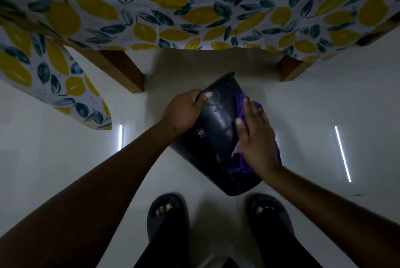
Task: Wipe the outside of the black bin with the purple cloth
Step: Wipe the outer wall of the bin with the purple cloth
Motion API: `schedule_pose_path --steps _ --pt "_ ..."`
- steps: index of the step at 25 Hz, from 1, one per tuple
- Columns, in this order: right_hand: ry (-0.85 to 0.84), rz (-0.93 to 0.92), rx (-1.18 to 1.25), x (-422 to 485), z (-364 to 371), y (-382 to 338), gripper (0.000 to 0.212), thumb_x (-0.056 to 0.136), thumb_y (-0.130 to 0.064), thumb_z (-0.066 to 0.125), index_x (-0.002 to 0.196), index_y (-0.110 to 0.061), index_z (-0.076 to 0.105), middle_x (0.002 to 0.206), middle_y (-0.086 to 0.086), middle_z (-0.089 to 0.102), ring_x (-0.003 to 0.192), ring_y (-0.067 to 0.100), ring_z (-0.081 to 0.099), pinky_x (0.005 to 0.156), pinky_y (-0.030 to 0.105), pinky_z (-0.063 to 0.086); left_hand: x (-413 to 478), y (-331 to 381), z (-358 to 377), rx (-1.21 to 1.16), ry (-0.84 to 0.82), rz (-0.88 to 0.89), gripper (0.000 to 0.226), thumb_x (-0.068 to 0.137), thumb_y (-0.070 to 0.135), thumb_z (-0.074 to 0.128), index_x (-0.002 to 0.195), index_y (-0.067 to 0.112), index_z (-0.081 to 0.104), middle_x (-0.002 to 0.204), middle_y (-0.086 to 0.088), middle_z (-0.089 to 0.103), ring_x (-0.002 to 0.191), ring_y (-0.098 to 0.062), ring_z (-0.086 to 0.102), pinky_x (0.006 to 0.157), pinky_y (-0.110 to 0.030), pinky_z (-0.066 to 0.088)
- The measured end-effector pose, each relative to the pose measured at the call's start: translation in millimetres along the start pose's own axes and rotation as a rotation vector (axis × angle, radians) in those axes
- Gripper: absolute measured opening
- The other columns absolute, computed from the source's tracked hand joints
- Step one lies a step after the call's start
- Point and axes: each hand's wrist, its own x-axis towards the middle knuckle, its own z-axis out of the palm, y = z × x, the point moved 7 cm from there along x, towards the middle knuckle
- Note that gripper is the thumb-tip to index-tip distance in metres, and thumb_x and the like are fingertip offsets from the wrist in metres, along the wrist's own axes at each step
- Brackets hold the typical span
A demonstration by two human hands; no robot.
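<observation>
The room is dim. A pale, glossy floor (65,159) fills most of the view and carries two thin bright reflections of strip light, a short one at the left (120,137) and a longer slanted one at the right (343,153). Across the far side stands a table covered by a tablecloth (194,8) printed with yellow lemons and dark green leaves on white, one corner hanging low at the left. Two brown wooden legs show beneath it, one left (123,71), one right (291,68).
</observation>
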Motion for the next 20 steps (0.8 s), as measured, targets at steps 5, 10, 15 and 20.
schedule_pose_path --steps 5,10,15,20 --pt "-0.039 -0.427 -0.304 -40 15 -31 0.050 0.099 -0.040 0.028 0.149 -0.037 0.024 0.160 -0.010 0.018 0.147 0.023 0.015 0.106 0.051 0.028 0 -2 1 -0.019 0.012 -0.017 0.032 0.099 0.042 0.039 0.081 0.020 0.051 0.066 0.004 0.048 0.074 -0.020 0.052 0.066 -0.027 0.032" --pt "0.021 0.034 0.116 36 -14 12 0.047 0.102 -0.036 0.027 0.149 -0.028 0.032 0.156 -0.002 0.033 0.141 0.025 0.032 0.112 0.046 0.030 3 3 1 -0.044 0.029 -0.034 0.029 0.099 0.044 0.039 0.078 0.026 0.049 0.064 0.011 0.047 0.071 -0.015 0.051 0.066 -0.024 0.031" --pt "-0.070 -0.364 -0.335 -44 8 -43 0.050 0.098 -0.039 0.030 0.147 -0.044 0.023 0.161 -0.011 0.017 0.139 0.028 0.026 0.096 0.054 0.038 6 -3 1 -0.017 0.016 -0.009 0.035 0.098 0.041 0.041 0.082 0.015 0.057 0.082 -0.008 0.062 0.086 -0.027 0.060 0.070 -0.027 0.034" --pt "0.016 -0.054 0.046 35 -8 -1 0.050 0.098 -0.037 0.022 0.147 -0.036 0.030 0.151 0.001 0.038 0.133 0.025 0.040 0.105 0.048 0.039 -3 -2 -2 -0.102 -0.052 0.016 0.027 0.098 0.039 0.044 0.094 0.018 0.060 0.089 -0.001 0.063 0.086 -0.018 0.060 0.072 -0.026 0.037"
